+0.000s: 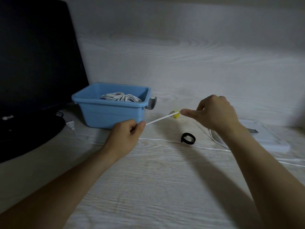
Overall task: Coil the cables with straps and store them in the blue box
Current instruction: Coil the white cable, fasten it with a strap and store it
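White cable (pixel 159 119) stretches taut between both hands, its long axis running from eight o'clock up to two o'clock. The left hand (pixel 127 134) pinches its lower end; the right hand (pixel 214 113) pinches the upper end beside a yellow strap (pixel 176 114). At ten o'clock sits the smooth plastic blue box (pixel 109 113) holding coiled white cables (pixel 121 97). A black strap (pixel 188 138), looped, lies on the pale woodgrain desk (pixel 165 187) at three o'clock.

Two bare forearms in view, left hand (pixel 127 135) and right hand (pixel 214 111). No sleeves visible up to the frame edge, no gloves, rings, watch or bands. Nails short, unpainted. Lighting dim, so finer detail on either hand not resolvable.
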Available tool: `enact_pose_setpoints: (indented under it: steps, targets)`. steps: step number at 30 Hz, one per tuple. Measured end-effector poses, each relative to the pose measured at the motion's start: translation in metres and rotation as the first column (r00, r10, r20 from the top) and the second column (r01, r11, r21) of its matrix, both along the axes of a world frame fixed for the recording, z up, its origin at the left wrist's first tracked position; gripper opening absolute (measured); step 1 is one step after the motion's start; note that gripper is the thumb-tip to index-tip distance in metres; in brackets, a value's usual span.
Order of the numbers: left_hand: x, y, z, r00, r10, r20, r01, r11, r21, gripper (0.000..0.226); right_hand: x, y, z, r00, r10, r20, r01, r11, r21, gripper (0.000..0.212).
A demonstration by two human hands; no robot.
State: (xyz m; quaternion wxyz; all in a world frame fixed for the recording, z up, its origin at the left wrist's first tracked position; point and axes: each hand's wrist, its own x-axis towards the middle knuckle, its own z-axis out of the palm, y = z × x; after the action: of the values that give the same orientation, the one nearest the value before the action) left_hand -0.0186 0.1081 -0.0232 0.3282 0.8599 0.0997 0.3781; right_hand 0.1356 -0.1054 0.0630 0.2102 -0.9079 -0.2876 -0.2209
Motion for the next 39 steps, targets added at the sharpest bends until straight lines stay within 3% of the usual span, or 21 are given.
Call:
enact_pose_setpoints:
  steps: [2, 3, 5, 6, 11, 13, 16, 20, 24, 27, 29, 31, 32, 34, 36, 39]
  targets:
    - [0.001, -0.004, 0.005, 0.996, -0.072, -0.049, 0.066, 0.992, -0.106, 0.047, 0.003, -0.008, 0.009, 0.996, -0.044, -0.080, 0.043, 0.999, -0.006, 0.076]
    - [0.003, -0.006, 0.009, 0.989, -0.140, -0.044, 0.124, 0.957, -0.264, 0.042, 0.005, -0.014, 0.014, 0.992, -0.047, -0.121, 0.047, 0.999, -0.002, 0.074]
    - [0.009, -0.011, 0.021, 0.961, -0.273, 0.042, 0.246, 0.782, -0.573, 0.034, 0.007, -0.022, 0.022, 0.981, 0.006, -0.192, 0.000, 1.000, 0.031, 0.064]
    - [0.013, -0.014, 0.028, 0.943, -0.323, 0.080, 0.297, 0.707, -0.642, 0.032, 0.008, -0.024, 0.024, 0.978, 0.058, -0.201, -0.046, 0.997, 0.061, 0.055]
    - [0.039, -0.031, 0.067, 0.878, -0.453, 0.158, 0.397, 0.502, -0.769, 0.023, 0.013, -0.011, 0.011, 0.938, 0.333, -0.092, -0.289, 0.902, 0.320, 0.015]
    - [0.050, -0.036, 0.085, 0.849, -0.483, 0.214, 0.419, 0.369, -0.830, 0.025, 0.012, -0.003, 0.004, 0.909, 0.410, -0.074, -0.347, 0.844, 0.408, 0.031]
    - [0.061, -0.041, 0.113, 0.799, -0.475, 0.369, 0.485, 0.145, -0.862, 0.027, 0.008, 0.006, -0.005, 0.902, 0.429, 0.037, -0.397, 0.796, 0.458, 0.036]
    - [0.074, -0.028, 0.148, 0.675, -0.403, 0.618, 0.662, -0.040, -0.749, 0.031, 0.005, 0.006, -0.011, 0.897, 0.437, 0.071, -0.415, 0.773, 0.479, 0.023]
    - [0.077, -0.021, 0.157, 0.536, -0.474, 0.699, 0.732, -0.151, -0.664, 0.027, -0.002, 0.010, -0.005, 0.886, 0.460, 0.065, -0.407, 0.701, 0.586, 0.013]
    - [0.074, -0.028, 0.158, 0.483, -0.509, 0.713, 0.731, -0.214, -0.648, 0.032, -0.009, 0.015, 0.011, 0.898, 0.426, 0.111, -0.343, 0.520, 0.782, 0.013]
    - [0.071, -0.033, 0.163, 0.480, -0.492, 0.726, 0.737, -0.224, -0.638, 0.032, -0.013, 0.017, 0.020, 0.920, 0.351, 0.177, -0.343, 0.500, 0.795, 0.007]
    - [0.070, -0.035, 0.169, 0.509, -0.448, 0.735, 0.758, -0.171, -0.630, 0.031, -0.014, 0.020, 0.027, 0.928, 0.313, 0.201, -0.357, 0.603, 0.713, 0.008]
    - [0.071, -0.035, 0.171, 0.548, -0.420, 0.723, 0.766, -0.095, -0.635, 0.031, -0.014, 0.021, 0.031, 0.929, 0.329, 0.170, -0.361, 0.698, 0.619, 0.010]
    - [0.076, -0.035, 0.167, 0.670, -0.342, 0.659, 0.730, 0.146, -0.667, 0.032, -0.016, 0.025, 0.039, 0.913, 0.407, 0.023, -0.392, 0.862, 0.322, 0.008]
    - [0.081, -0.035, 0.159, 0.785, -0.265, 0.561, 0.620, 0.358, -0.698, 0.034, -0.023, 0.028, 0.050, 0.880, 0.455, -0.140, -0.451, 0.891, 0.061, 0.013]
    - [0.087, -0.039, 0.150, 0.853, -0.207, 0.479, 0.516, 0.464, -0.719, 0.043, -0.037, 0.022, 0.067, 0.860, 0.466, -0.208, -0.490, 0.868, -0.081, 0.023]
